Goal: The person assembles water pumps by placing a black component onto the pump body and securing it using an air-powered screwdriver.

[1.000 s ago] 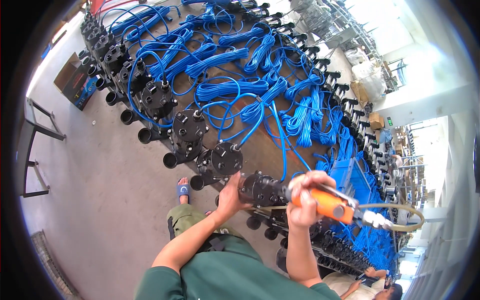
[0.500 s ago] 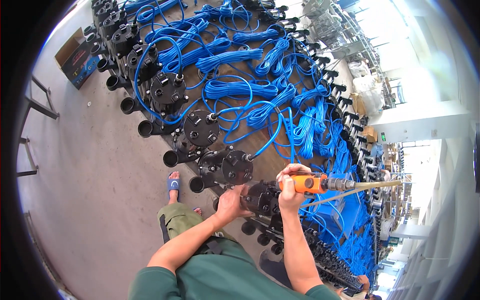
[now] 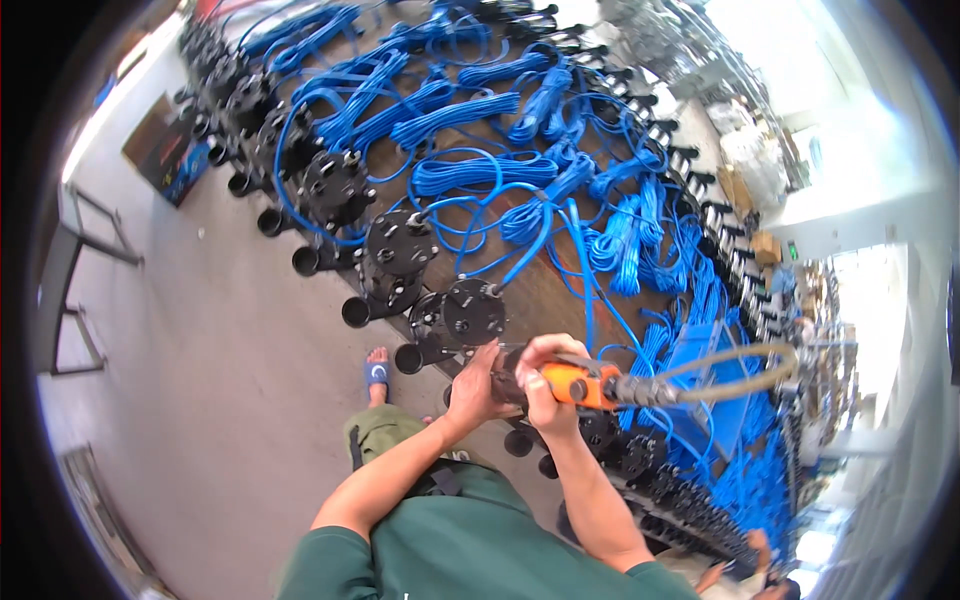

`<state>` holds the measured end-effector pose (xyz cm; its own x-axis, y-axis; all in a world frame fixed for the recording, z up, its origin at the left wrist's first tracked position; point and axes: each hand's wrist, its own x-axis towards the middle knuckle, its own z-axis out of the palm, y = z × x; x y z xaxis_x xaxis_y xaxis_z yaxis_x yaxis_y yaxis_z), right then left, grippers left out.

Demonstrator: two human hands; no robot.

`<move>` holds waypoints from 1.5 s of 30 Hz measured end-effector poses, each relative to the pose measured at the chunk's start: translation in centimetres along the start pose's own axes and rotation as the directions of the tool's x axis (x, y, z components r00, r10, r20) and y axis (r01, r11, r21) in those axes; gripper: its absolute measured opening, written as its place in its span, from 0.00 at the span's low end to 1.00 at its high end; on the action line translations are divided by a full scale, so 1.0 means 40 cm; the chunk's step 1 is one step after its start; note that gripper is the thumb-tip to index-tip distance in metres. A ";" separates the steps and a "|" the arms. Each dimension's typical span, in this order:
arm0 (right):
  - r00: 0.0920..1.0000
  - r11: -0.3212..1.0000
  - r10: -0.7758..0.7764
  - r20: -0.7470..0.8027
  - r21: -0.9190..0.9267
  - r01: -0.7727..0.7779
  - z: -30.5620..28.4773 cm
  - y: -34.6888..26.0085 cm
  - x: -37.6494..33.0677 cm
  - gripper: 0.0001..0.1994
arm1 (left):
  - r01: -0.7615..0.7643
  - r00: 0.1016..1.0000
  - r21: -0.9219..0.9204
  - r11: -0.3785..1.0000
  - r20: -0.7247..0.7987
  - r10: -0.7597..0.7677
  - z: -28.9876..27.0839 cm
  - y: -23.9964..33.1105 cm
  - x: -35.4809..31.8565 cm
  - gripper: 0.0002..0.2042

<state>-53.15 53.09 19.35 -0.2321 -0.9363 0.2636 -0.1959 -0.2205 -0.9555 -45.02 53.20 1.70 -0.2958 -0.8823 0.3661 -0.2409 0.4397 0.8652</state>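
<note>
My left hand [image 3: 474, 392] is closed around the side of a black cylindrical pump-like housing [image 3: 509, 378] at the bench's near edge. My right hand [image 3: 548, 388] grips an orange air screwdriver [image 3: 592, 386], with its tan hose [image 3: 720, 388] looping off to the right. The driver is held over the housing's top; its tip is hidden behind my fingers, so contact cannot be made out. Just beyond stands another black housing [image 3: 473, 312] with screws on its round lid and a blue cable [image 3: 540, 240] leaving its side.
More black housings [image 3: 400, 243] line the bench edge, side ports facing the floor. Coiled blue cable bundles [image 3: 485, 173] cover the brown bench top [image 3: 530, 295]. A blue crate [image 3: 700, 355] stands to the right. Another person's hand [image 3: 760, 548] shows at lower right. A cardboard box [image 3: 165, 150] sits on the floor.
My right hand has brought the screwdriver left, over the housing and closer to my left hand. The hose has gone from nearly straight to a loop. The whole view has shifted slightly.
</note>
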 end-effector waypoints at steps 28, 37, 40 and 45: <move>0.913 0.966 -0.260 -0.315 -0.075 0.249 -0.224 -0.022 0.022 0.08 | 0.182 0.982 0.065 0.981 0.041 -0.185 0.027 0.101 -0.022 0.32; 0.645 0.743 -0.668 -0.370 -0.291 0.603 -0.359 -0.428 -0.154 0.07 | 0.362 0.918 0.000 0.932 0.174 -0.356 0.100 0.098 -0.209 0.20; 0.649 0.777 -0.541 -0.535 -0.024 0.629 -0.341 -0.430 -0.219 0.17 | 0.218 0.958 -0.028 0.975 0.196 -0.209 0.149 0.094 -0.219 0.12; 0.869 0.936 -0.265 -0.418 0.106 0.337 -0.322 -0.299 -0.275 0.16 | 0.023 0.984 0.086 0.996 0.172 -0.038 0.148 0.086 -0.223 0.07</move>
<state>-60.51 69.54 29.57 -0.5475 -0.6411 0.5378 -0.1604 -0.5504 -0.8194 -48.67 63.56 -0.62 -0.4412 -0.8563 0.2687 -0.3264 0.4320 0.8407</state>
